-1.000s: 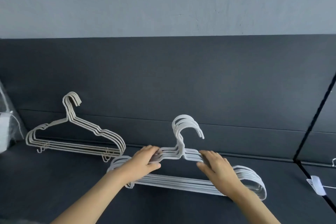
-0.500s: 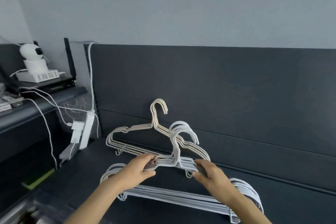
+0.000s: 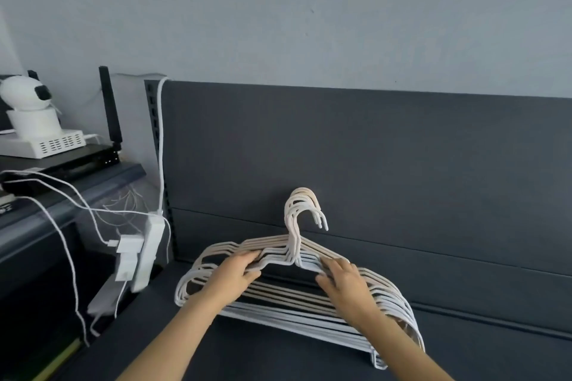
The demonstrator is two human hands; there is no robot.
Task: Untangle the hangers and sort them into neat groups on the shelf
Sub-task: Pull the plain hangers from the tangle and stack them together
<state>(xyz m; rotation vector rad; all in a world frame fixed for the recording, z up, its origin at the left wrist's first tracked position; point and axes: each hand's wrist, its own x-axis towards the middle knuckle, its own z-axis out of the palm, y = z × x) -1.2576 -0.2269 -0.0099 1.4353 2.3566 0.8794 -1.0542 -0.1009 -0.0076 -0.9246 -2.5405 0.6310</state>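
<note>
A stack of thin plastic-coated wire hangers [image 3: 291, 297], cream-coloured at the far side and pale white-grey at the near side, stood on the dark grey shelf [image 3: 278, 356] and leaned toward the dark back panel [image 3: 371, 164]. The long axis of the stack ran left to right, dropping slightly toward the near right. The hooks [image 3: 305, 210] were bunched together, pointed upward, and their open ends curled toward the right.

The left hand [image 3: 236, 275] gripped the left shoulder bars of the stack, with fingers curled over the top and thumb below. The right hand [image 3: 342, 280] was closed on the right shoulder bars just right of the hook necks, fingers over the wires. Both hands flanked the necks, near each other but apart.

At the far left, a white dome-shaped camera [image 3: 26, 111] sat on a white vented box [image 3: 46, 145], on a black device beside an upright black antenna [image 3: 110, 111]. A white power strip [image 3: 148, 254] with white adapters [image 3: 128, 252] hung beside the left edge of the shelf, with white cables [image 3: 71, 257] trailing from it.
</note>
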